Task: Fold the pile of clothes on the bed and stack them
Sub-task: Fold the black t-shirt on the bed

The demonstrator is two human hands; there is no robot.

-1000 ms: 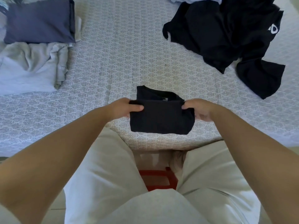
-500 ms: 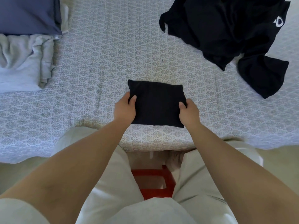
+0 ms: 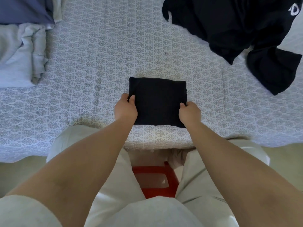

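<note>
Now the black garment (image 3: 157, 102) lay folded square on the bed (image 3: 98, 63), no longer half-folded, and the left hand (image 3: 126, 108) and right hand (image 3: 190, 113) pinched its side edges, so I judged it ready for stacking.

Soft, even daylight fills the scene, brightest along the bed's (image 3: 98, 63) far right edge. Shadows are faint. Focus is sharp centrally; wide-angle distortion bends the bed's near edge.

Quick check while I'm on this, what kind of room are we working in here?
Most likely a bedroom at home. The work surface is a bed under a patterned cover, with a folded black garment in front, loose black clothes at the far right and folded grey and blue clothes at the left.
</note>
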